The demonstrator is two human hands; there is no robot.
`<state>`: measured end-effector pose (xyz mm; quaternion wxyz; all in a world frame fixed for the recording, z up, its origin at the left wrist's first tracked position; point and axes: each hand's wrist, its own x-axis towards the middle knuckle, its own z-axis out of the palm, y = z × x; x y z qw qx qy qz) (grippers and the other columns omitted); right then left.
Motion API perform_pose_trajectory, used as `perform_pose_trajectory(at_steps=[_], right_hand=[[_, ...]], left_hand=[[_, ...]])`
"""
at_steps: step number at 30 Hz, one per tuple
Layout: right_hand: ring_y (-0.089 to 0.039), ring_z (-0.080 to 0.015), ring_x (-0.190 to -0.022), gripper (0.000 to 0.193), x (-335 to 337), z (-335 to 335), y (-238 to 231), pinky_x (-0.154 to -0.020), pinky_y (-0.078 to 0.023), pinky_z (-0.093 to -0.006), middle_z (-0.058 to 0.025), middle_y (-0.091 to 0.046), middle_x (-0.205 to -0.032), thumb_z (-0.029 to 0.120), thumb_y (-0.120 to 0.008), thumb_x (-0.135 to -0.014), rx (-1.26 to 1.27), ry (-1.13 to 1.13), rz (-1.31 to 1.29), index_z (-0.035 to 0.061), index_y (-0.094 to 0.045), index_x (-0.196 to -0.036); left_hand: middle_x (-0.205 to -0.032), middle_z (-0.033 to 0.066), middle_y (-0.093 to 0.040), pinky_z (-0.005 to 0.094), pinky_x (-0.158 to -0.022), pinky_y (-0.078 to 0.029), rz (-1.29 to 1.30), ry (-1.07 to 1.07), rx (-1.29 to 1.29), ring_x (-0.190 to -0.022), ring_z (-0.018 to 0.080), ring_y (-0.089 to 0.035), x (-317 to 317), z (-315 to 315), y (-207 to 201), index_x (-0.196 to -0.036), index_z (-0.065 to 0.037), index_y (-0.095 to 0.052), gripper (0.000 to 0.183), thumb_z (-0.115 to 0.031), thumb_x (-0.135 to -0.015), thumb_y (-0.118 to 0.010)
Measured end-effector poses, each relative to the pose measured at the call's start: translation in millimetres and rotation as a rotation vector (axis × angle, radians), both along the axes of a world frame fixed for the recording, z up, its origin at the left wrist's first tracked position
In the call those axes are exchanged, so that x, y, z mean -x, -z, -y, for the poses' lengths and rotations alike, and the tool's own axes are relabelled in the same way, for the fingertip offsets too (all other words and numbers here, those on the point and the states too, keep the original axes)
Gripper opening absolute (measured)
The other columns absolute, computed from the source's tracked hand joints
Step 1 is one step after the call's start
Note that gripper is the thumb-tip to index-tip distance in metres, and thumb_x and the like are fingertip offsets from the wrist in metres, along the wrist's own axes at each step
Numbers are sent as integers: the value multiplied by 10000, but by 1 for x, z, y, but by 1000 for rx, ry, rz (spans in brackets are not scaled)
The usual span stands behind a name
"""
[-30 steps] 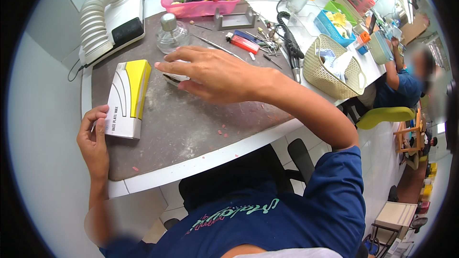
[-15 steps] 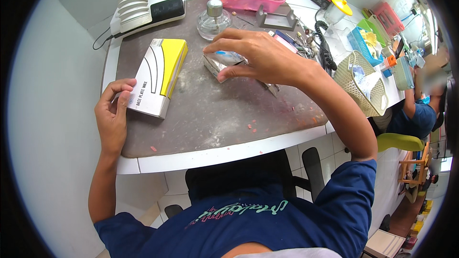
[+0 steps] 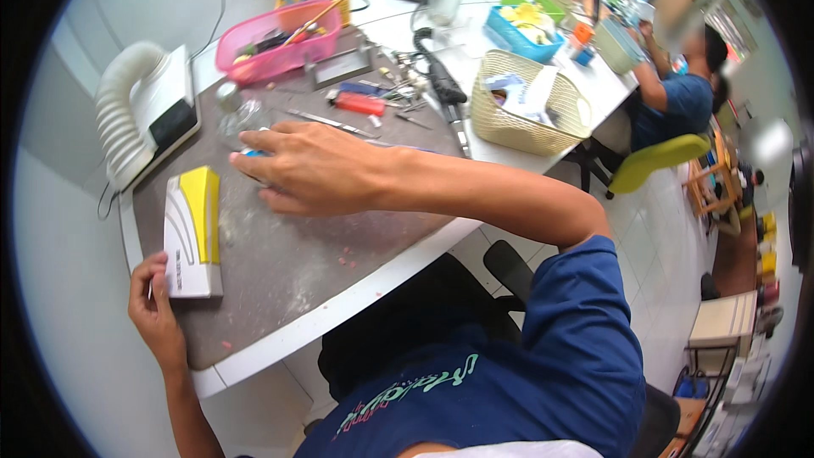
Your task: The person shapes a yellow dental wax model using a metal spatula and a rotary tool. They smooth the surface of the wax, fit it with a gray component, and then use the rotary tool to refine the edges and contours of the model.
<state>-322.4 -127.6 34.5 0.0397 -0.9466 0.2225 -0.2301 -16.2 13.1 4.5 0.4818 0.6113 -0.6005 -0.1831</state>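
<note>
In the head view, the white-and-yellow box lies on the grey mat with its broad face up; its long axis runs away from the person's body, nearly straight up the picture, with the near end by the left hand; that hand is the nearer of the two, its fingertips at the box's lower left edge, the thumb and fingers loosely curved and a little apart; whether they grip the box or merely rest against it cannot be told.

The right hand is farther off, to the right of the box and a little beyond its middle, with a strip of bare mat between; from this hand the box lies to the left and slightly toward the body; the right forearm comes in from the right, so the fingers point leftward, across the box's long axis rather than along it; the back of the hand faces up, and a small blue-marked item shows at the fingertips, mostly covered; how firmly the fingers close on it cannot be told.

Just beyond those fingertips stands a glass bottle with a metal cap; past the knuckles lie a slim metal tool and a red lighter; a pink basket stands farther back.
</note>
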Motion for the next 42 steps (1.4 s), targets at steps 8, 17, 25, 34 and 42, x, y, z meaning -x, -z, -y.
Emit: perform_pose_trajectory(at_steps=[8, 17, 25, 34, 42], right_hand=[[-703, -224, -826, 414, 202, 8, -118, -789, -573, -372, -134, -728, -1014, 143, -689, -815, 529, 442, 174, 168, -690, -1229], [-646, -276, -1100, 481, 442, 35, 19, -930, -509, -362, -162, -649, -1240, 224, -748, -840, 57, 1076, 205, 38, -616, -1263], [-668, -212, -1057, 412, 237, 34, -113, -936, -514, -360, -147, -698, -1165, 254, -750, -877, 328, 665, 397, 33, -656, -1211], [-545, -405, -1218, 959, -13, 50, -8, -1052, -425, -449, -314, -545, -1295, 423, -841, -731, -184, 277, 71, -99, -377, -1387], [-619, -393, -1034, 698, -57, 79, 24, -918, -485, -443, -262, -637, -1068, 376, -850, -669, -299, 394, 184, -52, -570, -1143]], left_hand=[[-1103, 97, -649, 308, -967, -430, -3, -36, -4, -999, 156, -567, 3, -1, 2, -998, 2, -589, 172, -142, -1038, -505], [-939, 37, -572, 250, -837, -441, -5, -96, 103, -860, 107, -508, -8, 4, 11, -984, 21, -571, 134, -99, -1029, -534], [-959, 23, -611, 228, -804, -462, -77, -221, 127, -876, 80, -561, 10, 4, 0, -1029, 18, -629, 100, -68, -977, -625], [-949, 22, -615, 234, -801, -466, -112, -162, 92, -884, 84, -561, 0, -4, 1, -1027, 16, -638, 102, -68, -970, -631], [-990, 45, -601, 249, -850, -462, -129, -127, 85, -931, 106, -561, -3, -8, 5, -1077, 36, -628, 150, -82, -985, -615]])
